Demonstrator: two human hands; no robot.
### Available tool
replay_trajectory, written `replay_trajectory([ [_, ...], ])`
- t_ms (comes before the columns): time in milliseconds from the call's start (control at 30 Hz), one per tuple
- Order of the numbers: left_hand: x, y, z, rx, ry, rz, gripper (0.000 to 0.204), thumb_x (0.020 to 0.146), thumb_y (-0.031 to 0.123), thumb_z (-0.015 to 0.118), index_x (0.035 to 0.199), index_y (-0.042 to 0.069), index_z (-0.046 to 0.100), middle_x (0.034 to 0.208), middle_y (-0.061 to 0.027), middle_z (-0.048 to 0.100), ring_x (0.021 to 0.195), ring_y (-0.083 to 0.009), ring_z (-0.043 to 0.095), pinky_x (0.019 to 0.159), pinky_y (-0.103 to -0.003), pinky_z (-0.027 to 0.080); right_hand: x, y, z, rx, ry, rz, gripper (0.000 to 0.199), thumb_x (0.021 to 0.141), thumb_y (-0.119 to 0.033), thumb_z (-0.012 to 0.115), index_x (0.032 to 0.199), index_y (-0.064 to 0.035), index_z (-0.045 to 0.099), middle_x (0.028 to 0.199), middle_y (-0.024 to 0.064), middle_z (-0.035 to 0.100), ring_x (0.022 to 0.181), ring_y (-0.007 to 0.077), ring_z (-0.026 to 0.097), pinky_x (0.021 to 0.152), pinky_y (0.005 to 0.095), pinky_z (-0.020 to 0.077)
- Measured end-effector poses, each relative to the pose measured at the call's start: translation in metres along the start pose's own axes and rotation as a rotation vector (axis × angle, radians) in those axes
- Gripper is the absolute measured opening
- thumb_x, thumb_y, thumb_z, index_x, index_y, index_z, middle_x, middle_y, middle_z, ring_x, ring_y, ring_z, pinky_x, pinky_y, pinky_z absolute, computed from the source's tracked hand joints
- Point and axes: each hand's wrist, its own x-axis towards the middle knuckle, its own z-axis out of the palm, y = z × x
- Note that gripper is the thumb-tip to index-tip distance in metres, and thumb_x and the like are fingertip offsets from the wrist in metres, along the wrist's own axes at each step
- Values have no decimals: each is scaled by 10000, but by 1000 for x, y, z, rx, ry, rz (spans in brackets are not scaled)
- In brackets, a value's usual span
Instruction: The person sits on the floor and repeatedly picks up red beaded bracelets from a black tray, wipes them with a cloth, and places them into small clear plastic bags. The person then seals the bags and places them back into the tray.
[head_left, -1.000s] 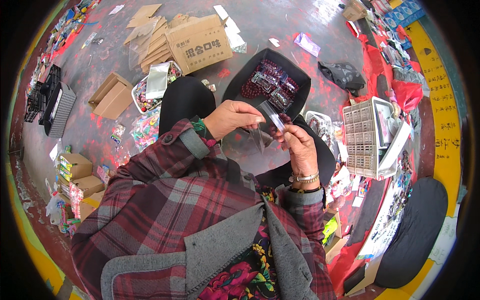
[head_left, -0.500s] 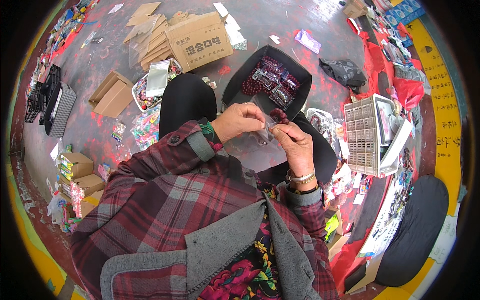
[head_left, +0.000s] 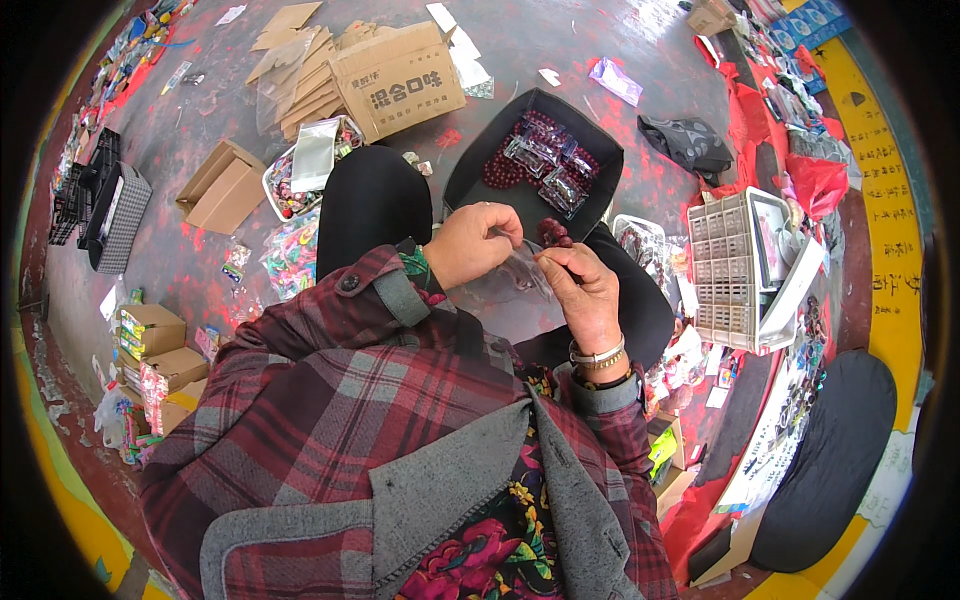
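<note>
- Head view: clear plastic bag (head_left: 522, 277), hanging slack between both hands, upper edge pinched by right thumb and fingers.
- Right hand (head_left: 585, 295): closed on the bag; bracelets (head_left: 600, 357) around the wrist.
- Left hand (head_left: 472, 243): fingers curled at the bag's opposite side; impossible to tell whether gripping it or merely alongside.
- Dark red beads (head_left: 554, 234): clustered just beyond the right fingertips, next to the bag; hold on them partly hidden, not certain.
- Floor (head_left: 560, 62): grey, blotched with red; purple packet (head_left: 615, 83) and dark bag (head_left: 685, 148) lying on it, ahead and to the right.
- Red sheeting (head_left: 750, 130): along the right side, among scattered goods; yellow band with dark writing (head_left: 880, 200) farther out.
- Black bin (head_left: 603, 140): open, just beyond the hands; inside, dark red bead strings (head_left: 503, 172) and shiny clear packets (head_left: 562, 193).
- White basket (head_left: 268, 192): beside the left knee (head_left: 375, 205), filled with small mixed goods.
- Cardboard box (head_left: 398, 85): printed, next to flattened cardboard (head_left: 300, 85).
- Small carton (head_left: 222, 190): open, tilted, left of the basket.
- Pale plastic crate (head_left: 718, 275): slatted, right of the hands.
</note>
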Motion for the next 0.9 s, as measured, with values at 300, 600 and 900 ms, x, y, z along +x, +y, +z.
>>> replay_trajectory([
  [300,-4,8,4,308,102,197,165,698,-5,521,844,32,588,764,-82,542,697,-191,528,643,-294,434,-2,3,0,-119,5,-108,69,770,-34,656,837,-49,653,688,7,498,593,92,452,526,230,367],
  [600,-3,3,2,335,65,167,123,730,29,556,835,31,621,786,-89,595,742,-225,567,675,-313,451,-1,4,-6,210,102,75,213,843,-61,590,1052,-22,608,844,-22,579,697,65,497,600,196,389],
  [900,0,-3,-9,199,-348,181,145,776,57,603,904,31,667,906,-94,638,897,-204,596,778,-310,464,1,20,-42,803,49,237,413,880,-135,499,1249,32,419,799,69,580,709,132,528,601,213,394],
])
